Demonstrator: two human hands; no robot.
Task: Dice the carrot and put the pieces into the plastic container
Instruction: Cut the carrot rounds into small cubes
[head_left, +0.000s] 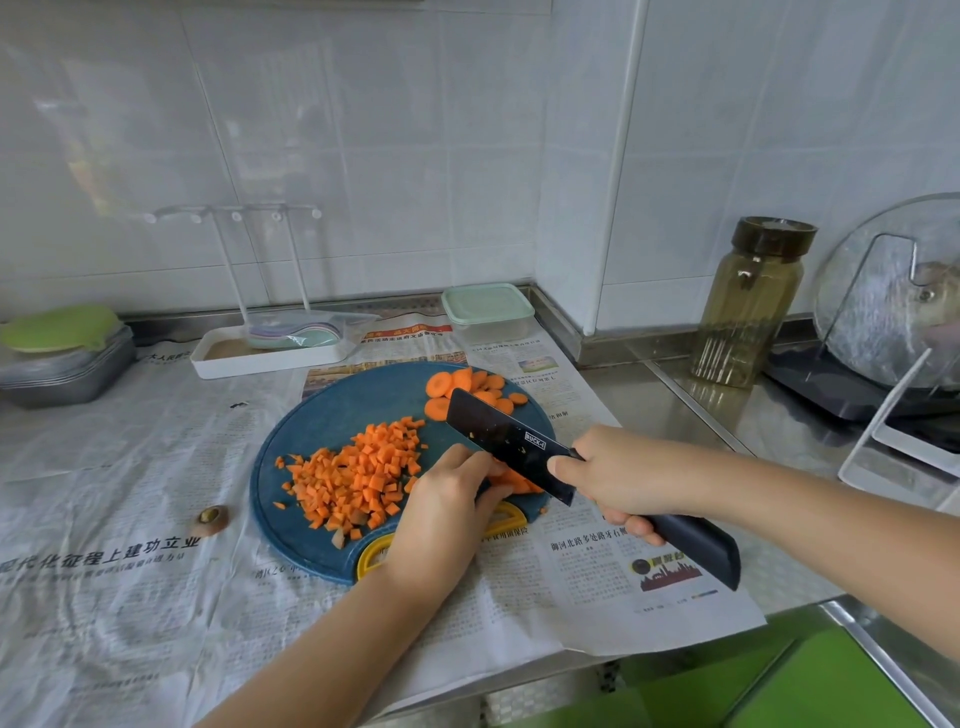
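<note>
A round blue cutting board (322, 410) lies on newspaper. A heap of diced carrot (358, 473) covers its middle, and several carrot slices (470, 387) sit at its far right edge. My right hand (618, 475) grips the handle of a black cleaver (506, 441), whose blade is over the board's right side. My left hand (447, 501) holds down a few carrot slices (514, 480) right beside the blade, partly hidden by my fingers and the blade. The plastic container (488, 312), with a pale green lid on, stands behind the board near the wall corner.
A carrot end (212, 517) lies on the newspaper left of the board. A white tray with a rack (270, 348) stands behind, grey trays with a green lid (62, 353) at far left. A tinted jar (748, 306) and a lid stand (893, 322) are at right.
</note>
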